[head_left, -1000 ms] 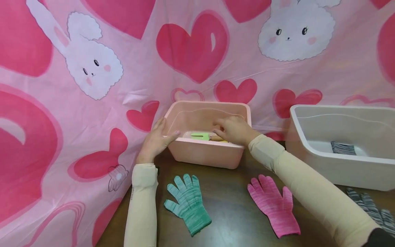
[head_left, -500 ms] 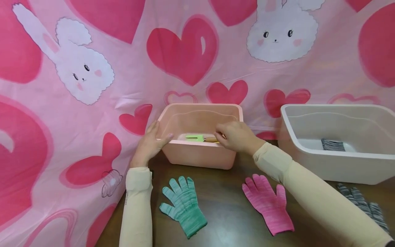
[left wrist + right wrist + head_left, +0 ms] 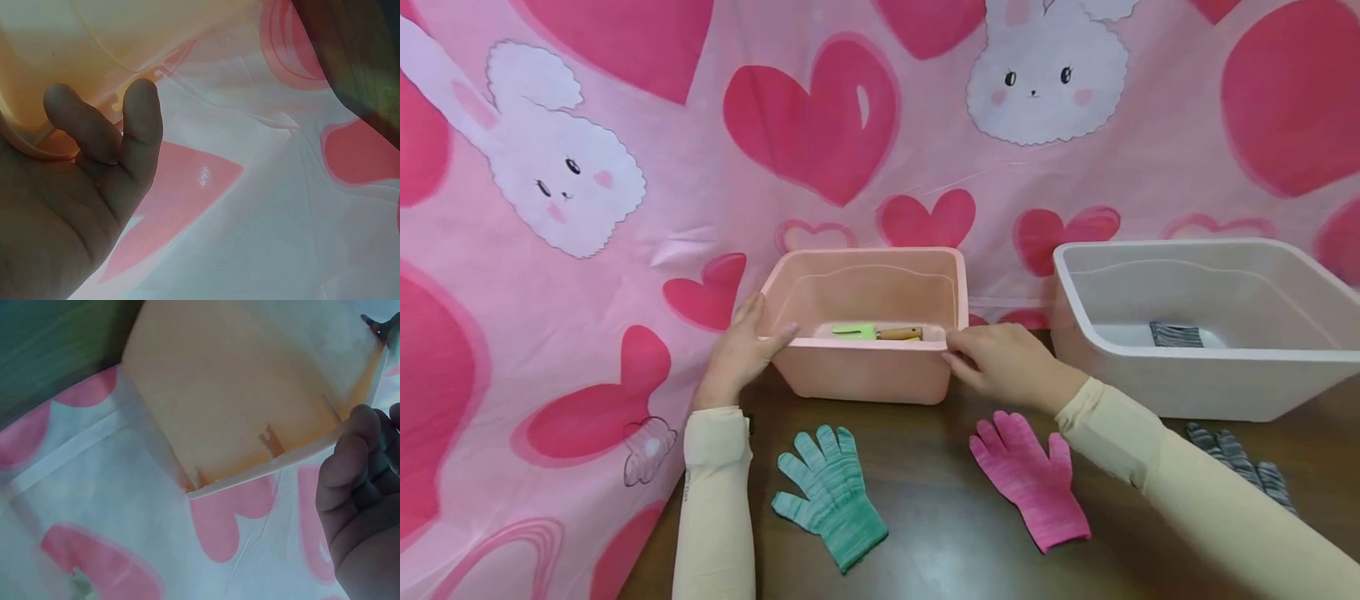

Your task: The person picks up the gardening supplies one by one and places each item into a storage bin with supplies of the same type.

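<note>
A pink plastic bin point(image 3: 857, 372) stands against the patterned cloth. My left hand point(image 3: 732, 357) holds its left front corner, thumb over the rim and fingers along the outer left side. At the right front corner, the curled fingers of my right hand point(image 3: 1011, 360) grip the rim. Inside the bin lies a small garden fork point(image 3: 898, 333) with a light green head and wooden handle. A bit of yellow shows under the handle, the rest hidden by the front wall. In the right wrist view the bin's outer side point(image 3: 219, 394) appears beside my bent fingers.
A larger white bin point(image 3: 1210, 385) stands to the right, with a dark striped knit piece point(image 3: 1176, 335) inside. On the brown table point(image 3: 925, 533) lie a green glove point(image 3: 833, 498), a pink glove point(image 3: 1028, 479) and a grey-black glove point(image 3: 1243, 462). Pink cloth point(image 3: 647, 333) rises behind and left.
My right hand has come out of the pink bin, leaving the garden fork inside, and now grips the right front rim. My left hand stays at its corner. The head view has shifted right.
</note>
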The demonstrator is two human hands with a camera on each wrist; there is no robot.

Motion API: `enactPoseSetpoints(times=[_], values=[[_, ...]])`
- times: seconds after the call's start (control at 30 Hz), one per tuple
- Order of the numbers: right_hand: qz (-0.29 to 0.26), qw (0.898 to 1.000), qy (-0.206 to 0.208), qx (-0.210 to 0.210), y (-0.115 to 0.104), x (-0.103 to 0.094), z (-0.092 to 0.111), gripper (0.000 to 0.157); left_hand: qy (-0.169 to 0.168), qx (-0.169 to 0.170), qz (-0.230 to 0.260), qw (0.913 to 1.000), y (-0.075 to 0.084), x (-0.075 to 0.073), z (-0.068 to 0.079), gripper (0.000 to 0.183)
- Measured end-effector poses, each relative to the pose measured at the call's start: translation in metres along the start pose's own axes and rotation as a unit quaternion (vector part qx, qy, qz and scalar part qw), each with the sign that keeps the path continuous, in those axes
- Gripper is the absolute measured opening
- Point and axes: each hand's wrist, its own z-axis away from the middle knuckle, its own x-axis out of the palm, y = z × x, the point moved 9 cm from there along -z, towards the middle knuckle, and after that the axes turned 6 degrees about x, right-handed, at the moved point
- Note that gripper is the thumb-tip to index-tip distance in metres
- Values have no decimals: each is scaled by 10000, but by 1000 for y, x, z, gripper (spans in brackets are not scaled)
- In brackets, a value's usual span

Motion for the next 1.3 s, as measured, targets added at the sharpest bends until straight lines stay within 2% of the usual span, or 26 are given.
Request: enactPoseSetpoints(times=[0.2, 0.5, 0.63, 0.97, 1.1, 1.2, 1.3], values=[[64, 9999, -126, 40, 7, 2, 22, 15, -21, -109, 74, 9999, -3, -1, 2, 100], [190, 9998, 42, 16, 19, -3, 59, 13, 82, -87, 108, 9999, -5, -1, 2, 101], [245, 9996, 27, 169, 27, -5, 73, 13, 73, -92, 93, 9999, -4, -1, 1, 101], [107, 9961, -485, 730, 49, -7, 108, 15, 38, -68, 105, 9999, 0, -1, 2, 100], [283, 9953, -538, 752, 58, -9, 123, 18, 42, -46, 109, 9999, 2, -1, 2, 100], [436, 9946, -596, 730, 66, -10, 134, 14, 24, -34, 137, 9999, 3, -1, 3, 100], [489, 9923, -784, 821, 74, -9, 146, 14, -19, -17, 142, 9999, 3, -1, 3, 100]])
